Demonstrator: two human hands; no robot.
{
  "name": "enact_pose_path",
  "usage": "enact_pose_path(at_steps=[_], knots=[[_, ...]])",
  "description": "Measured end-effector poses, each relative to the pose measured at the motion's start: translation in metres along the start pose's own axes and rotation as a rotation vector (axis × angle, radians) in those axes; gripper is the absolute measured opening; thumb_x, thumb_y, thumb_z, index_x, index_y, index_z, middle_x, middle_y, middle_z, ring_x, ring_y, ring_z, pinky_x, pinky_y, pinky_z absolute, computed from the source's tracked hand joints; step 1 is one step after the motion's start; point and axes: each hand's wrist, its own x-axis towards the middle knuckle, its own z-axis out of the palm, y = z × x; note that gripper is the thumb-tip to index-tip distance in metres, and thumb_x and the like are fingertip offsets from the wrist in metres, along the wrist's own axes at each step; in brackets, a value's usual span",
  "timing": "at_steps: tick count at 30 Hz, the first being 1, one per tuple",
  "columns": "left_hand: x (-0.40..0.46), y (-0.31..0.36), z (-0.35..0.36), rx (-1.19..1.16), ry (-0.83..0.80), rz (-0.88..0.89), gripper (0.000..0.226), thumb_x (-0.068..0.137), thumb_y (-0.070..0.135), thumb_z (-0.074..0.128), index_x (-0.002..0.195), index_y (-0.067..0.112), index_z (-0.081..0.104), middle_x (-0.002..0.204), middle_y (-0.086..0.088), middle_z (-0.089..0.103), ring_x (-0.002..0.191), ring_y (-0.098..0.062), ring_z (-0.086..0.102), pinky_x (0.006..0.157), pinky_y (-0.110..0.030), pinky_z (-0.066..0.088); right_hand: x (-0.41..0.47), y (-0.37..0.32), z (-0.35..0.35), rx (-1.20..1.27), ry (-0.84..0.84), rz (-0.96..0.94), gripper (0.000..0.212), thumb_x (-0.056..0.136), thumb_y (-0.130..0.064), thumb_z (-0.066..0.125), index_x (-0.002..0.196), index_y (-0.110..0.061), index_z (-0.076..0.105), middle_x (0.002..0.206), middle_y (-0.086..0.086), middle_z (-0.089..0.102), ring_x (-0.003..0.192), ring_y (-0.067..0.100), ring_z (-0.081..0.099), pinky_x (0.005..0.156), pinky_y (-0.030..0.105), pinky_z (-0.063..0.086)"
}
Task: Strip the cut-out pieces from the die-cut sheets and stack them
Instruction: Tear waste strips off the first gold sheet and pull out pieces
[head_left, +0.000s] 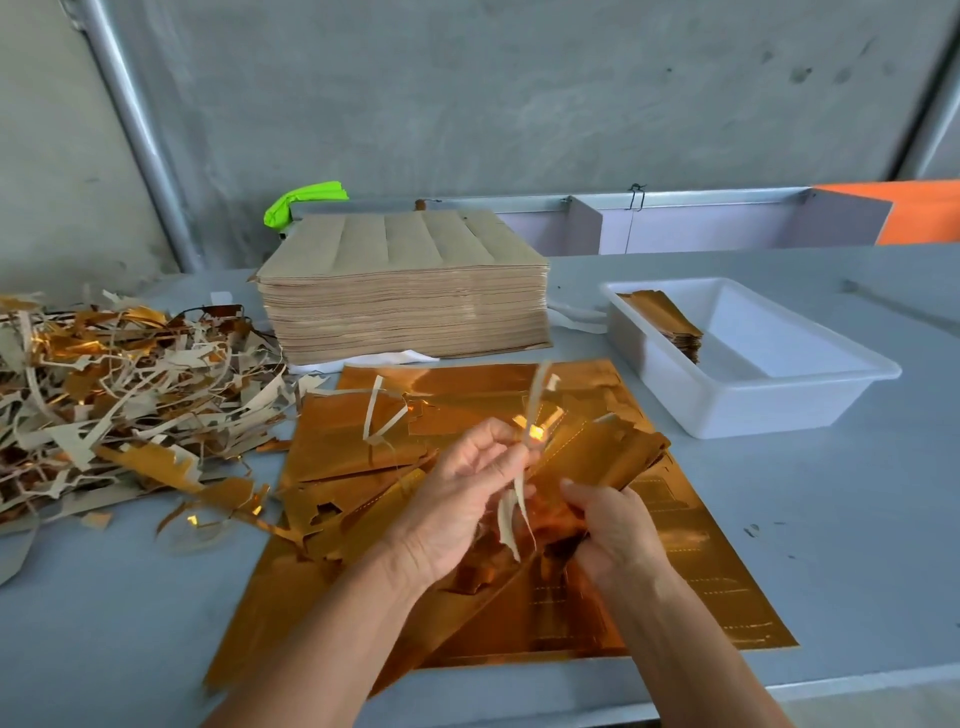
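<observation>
My left hand (457, 499) pinches a waste strip (524, 467), right hand (613, 530) grips gold cut-outs (613, 452), both over the gold sheet (675, 587), white tray (779, 410) just beyond.

Gold die-cut sheets being stripped at a grey surface (779, 519).

A thin waste strip (530, 415) is pinched in the left hand (457, 499); gold cut-out pieces (602, 457) are gripped by the right hand (613, 530). Scrap pile (114, 395) at left, brown sheet stack (405, 291) behind, white tray (753, 364) at right.
</observation>
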Motion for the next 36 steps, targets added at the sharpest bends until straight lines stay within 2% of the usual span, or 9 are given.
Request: enact_pose_path(at_steps=[6, 9, 11, 17, 21, 25, 28, 32, 36], knots=[[0.006, 0.024, -0.024, -0.096, 0.388, -0.028, 0.009, 0.097, 0.013, 0.044, 0.097, 0.009, 0.052, 0.068, -0.005, 0.062, 0.063, -0.021, 0.066, 0.062, -0.035, 0.057, 0.005, -0.021, -0.007, 0.083, 0.066, -0.026, 0.045, 0.090, -0.005, 0.058, 0.132, -0.016, 0.043, 0.088, 0.005, 0.060, 0.083, 0.029, 0.059, 0.080, 0.056, 0.046], [0.007, 0.037, -0.035, -0.040, 0.428, -0.026, 0.010, 0.097, 0.015, 0.046, 0.097, 0.008, 0.053, 0.062, 0.000, 0.053, 0.046, -0.009, 0.048, 0.049, -0.024, 0.051, 0.009, -0.033, -0.009, 0.143, 0.044, -0.047, 0.056, 0.090, -0.006, 0.058, 0.141, -0.014, 0.036, 0.103, 0.007, 0.061, 0.113, 0.038, 0.054, 0.095, 0.063, 0.040], [0.008, 0.045, -0.042, 0.110, 0.364, -0.037, 0.010, 0.095, 0.017, 0.050, 0.097, 0.009, 0.055, 0.067, 0.000, 0.051, 0.046, -0.006, 0.043, 0.048, -0.021, 0.046, 0.011, -0.039, -0.010, 0.142, 0.046, -0.076, 0.059, 0.090, -0.007, 0.059, 0.143, -0.014, 0.034, 0.119, 0.009, 0.058, 0.121, 0.039, 0.049, 0.098, 0.064, 0.035], [0.004, 0.051, -0.049, 0.995, 0.124, -0.164, 0.021, 0.079, 0.029, 0.072, 0.094, 0.025, 0.058, 0.093, 0.002, 0.061, 0.081, -0.009, 0.059, 0.065, -0.020, 0.044, 0.013, -0.048, -0.008, 0.155, 0.032, -0.123, 0.059, 0.090, -0.009, 0.060, 0.142, -0.017, 0.035, 0.094, 0.002, 0.056, 0.117, 0.037, 0.052, 0.098, 0.062, 0.038], [0.000, 0.051, -0.054, 1.206, -0.021, -0.343, 0.026, 0.074, 0.032, 0.077, 0.092, 0.028, 0.059, 0.096, 0.008, 0.060, 0.088, -0.006, 0.057, 0.072, -0.023, 0.048, 0.013, -0.052, -0.010, 0.138, 0.026, -0.138, 0.058, 0.091, -0.010, 0.058, 0.143, -0.016, 0.033, 0.095, 0.003, 0.055, 0.117, 0.038, 0.052, 0.099, 0.061, 0.038], [-0.001, 0.054, -0.059, 1.427, -0.060, -0.502, 0.009, 0.081, 0.019, 0.071, 0.084, 0.022, 0.064, 0.090, 0.005, 0.063, 0.082, -0.006, 0.059, 0.067, -0.019, 0.047, 0.011, -0.058, -0.013, 0.138, 0.047, -0.171, 0.056, 0.092, -0.011, 0.057, 0.143, -0.014, 0.034, 0.092, 0.002, 0.055, 0.104, 0.031, 0.055, 0.099, 0.058, 0.038], [0.002, 0.061, -0.067, 1.321, -0.001, -0.512, 0.007, 0.084, 0.015, 0.067, 0.081, 0.020, 0.065, 0.087, 0.002, 0.064, 0.081, -0.010, 0.060, 0.068, -0.022, 0.047, 0.011, -0.065, -0.020, 0.185, 0.119, -0.192, 0.051, 0.093, -0.012, 0.057, 0.140, -0.010, 0.038, 0.101, 0.005, 0.058, 0.100, 0.028, 0.055, 0.101, 0.054, 0.040], [0.008, 0.071, -0.072, 0.857, 0.366, -0.411, 0.006, 0.092, 0.012, 0.058, 0.089, 0.012, 0.064, 0.085, -0.006, 0.063, 0.086, -0.019, 0.060, 0.081, -0.033, 0.049, 0.009, -0.078, -0.035, 0.239, 0.310, -0.222, 0.043, 0.093, -0.018, 0.057, 0.135, -0.013, 0.045, 0.121, 0.006, 0.060, 0.097, 0.023, 0.059, 0.095, 0.039, 0.048], [0.010, 0.077, -0.080, 0.764, 0.646, -0.316, 0.021, 0.099, 0.018, 0.045, 0.090, 0.007, 0.060, 0.067, -0.004, 0.050, 0.059, -0.013, 0.044, 0.055, -0.023, 0.036, 0.003, -0.087, -0.047, 0.215, 0.359, -0.234, 0.051, 0.094, -0.028, 0.056, 0.141, -0.015, 0.040, 0.128, 0.003, 0.056, 0.111, 0.023, 0.056, 0.096, 0.035, 0.042]])
